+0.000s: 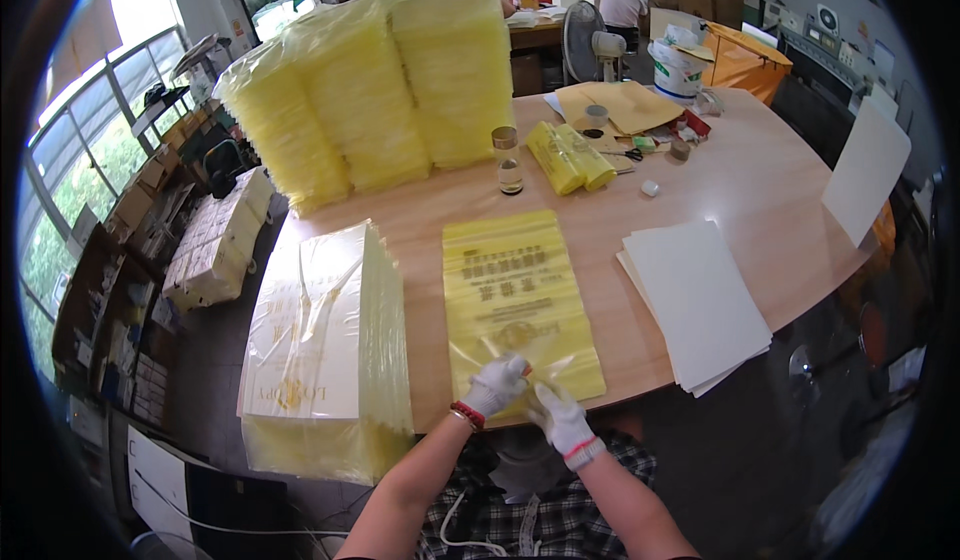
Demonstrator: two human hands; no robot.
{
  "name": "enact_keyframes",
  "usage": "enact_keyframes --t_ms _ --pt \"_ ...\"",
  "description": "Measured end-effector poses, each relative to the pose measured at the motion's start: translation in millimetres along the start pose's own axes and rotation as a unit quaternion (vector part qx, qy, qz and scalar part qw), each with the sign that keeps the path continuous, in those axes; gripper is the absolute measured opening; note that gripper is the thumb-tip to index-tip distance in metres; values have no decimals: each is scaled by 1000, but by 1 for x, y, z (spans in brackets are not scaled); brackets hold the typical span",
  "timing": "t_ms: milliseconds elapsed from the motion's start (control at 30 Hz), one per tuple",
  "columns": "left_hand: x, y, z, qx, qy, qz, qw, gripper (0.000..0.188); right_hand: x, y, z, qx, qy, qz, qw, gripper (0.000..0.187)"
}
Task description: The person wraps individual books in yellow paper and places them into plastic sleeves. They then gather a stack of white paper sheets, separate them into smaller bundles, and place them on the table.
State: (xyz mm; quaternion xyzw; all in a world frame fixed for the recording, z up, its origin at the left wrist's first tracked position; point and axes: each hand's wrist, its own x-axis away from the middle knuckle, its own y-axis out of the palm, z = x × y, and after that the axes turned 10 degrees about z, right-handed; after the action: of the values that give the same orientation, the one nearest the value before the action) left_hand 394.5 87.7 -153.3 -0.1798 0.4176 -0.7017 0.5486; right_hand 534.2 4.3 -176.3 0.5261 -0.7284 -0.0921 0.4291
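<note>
A yellow printed plastic bag [520,280] lies flat on the table before me, its near end by the table's front edge. Over that near end is my left hand [493,388] in a white knit glove, its fingers curled together; what they pinch, if anything, is hidden. My right hand [565,425], gloved the same way, is close beside it at the bag's near right part. Its fingers are smeared and point toward the left hand. To the left stands a tall stack of filled bags [325,330], white sheets showing through clear film.
White sheets [695,300] lie stacked on the right of the table [630,210]. Behind are tall piles of yellow bags [360,90], a glass jar [508,165], folded yellow bags [570,157], scissors [628,153] and a white bucket [677,70]. A person [620,5] sits beyond a fan [583,40].
</note>
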Motion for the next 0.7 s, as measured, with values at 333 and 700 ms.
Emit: enact_keyframes --t_ms 333,700 --pt "-41 -50 9 441 -351 169 808 15 13 -15 -71 480 -642 151 578 35" --pt "-11 -98 70 189 -12 101 977 43 -51 23 24 682 -396 -69 611 43"
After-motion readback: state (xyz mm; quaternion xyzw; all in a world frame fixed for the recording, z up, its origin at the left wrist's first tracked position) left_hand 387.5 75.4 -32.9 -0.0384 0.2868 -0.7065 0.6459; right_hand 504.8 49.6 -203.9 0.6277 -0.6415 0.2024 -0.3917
